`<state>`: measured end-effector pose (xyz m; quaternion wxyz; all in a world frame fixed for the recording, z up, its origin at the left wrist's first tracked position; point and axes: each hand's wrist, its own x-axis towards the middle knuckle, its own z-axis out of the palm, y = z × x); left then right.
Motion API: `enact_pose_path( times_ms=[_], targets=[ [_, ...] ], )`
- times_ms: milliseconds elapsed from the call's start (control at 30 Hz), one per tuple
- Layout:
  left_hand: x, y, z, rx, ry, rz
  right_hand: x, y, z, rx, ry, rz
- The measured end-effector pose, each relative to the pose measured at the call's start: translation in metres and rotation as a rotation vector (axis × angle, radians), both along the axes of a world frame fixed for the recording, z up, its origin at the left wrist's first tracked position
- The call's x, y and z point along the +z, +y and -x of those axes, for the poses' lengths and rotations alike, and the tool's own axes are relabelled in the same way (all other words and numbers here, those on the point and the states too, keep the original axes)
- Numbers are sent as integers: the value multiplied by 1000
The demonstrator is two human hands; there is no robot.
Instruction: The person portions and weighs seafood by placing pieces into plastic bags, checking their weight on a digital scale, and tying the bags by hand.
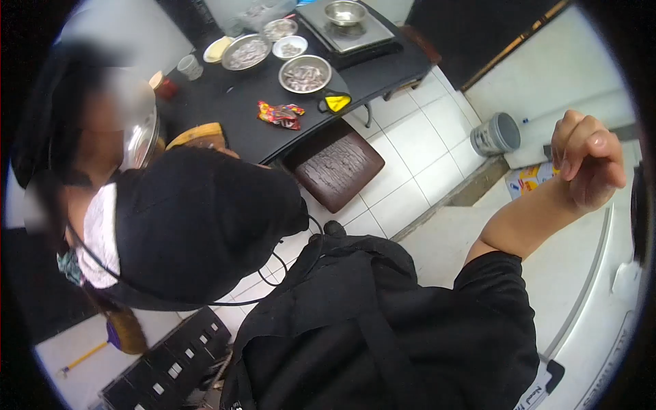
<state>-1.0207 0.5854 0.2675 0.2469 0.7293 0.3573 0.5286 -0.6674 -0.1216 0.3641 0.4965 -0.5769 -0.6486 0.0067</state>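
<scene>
My right hand (588, 160) is raised at the right side, with its forearm bare below the elbow and a black sleeve above. Its fingers curl in towards the palm, close together, and nothing shows in them. The hand appears in front of the pale wall, nearest to a colourful printed box (529, 181) and a grey bucket (504, 133). My left hand is out of view. A black garment covers my body at the bottom.
A co-worker in black (205, 219) leans over the left side, beside a black table (236, 140). It bears metal bowls of pieces (305, 74), a red packet (280, 115) and a scale (348, 31). A brown stool (335, 164) stands below; a broom (126, 331) is lower left.
</scene>
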Motion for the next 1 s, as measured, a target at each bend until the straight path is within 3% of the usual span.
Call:
enact_pose_path(
  times_ms=[200, 333, 400, 533, 733, 1000],
  targets=[
    [-12, -34, 9, 43, -92, 65, -12, -19, 5, -25, 32, -139],
    [-10, -79, 18, 109, -191, 56, -12, -29, -18, -183, 7, -98],
    [-9, -112, 23, 160, -255, 32, -21, -45, -33, -407, 130, -131],
    [-2, -194, 4, 195, -411, -32, -34, -109, -91, -527, 270, -71],
    [27, -354, -79, 55, -664, -137, -71, -161, -258, -155, 431, 569],
    [73, -486, -311, -660, -869, -13, -146, -110, -364, 324, 452, 782]
  ],
)
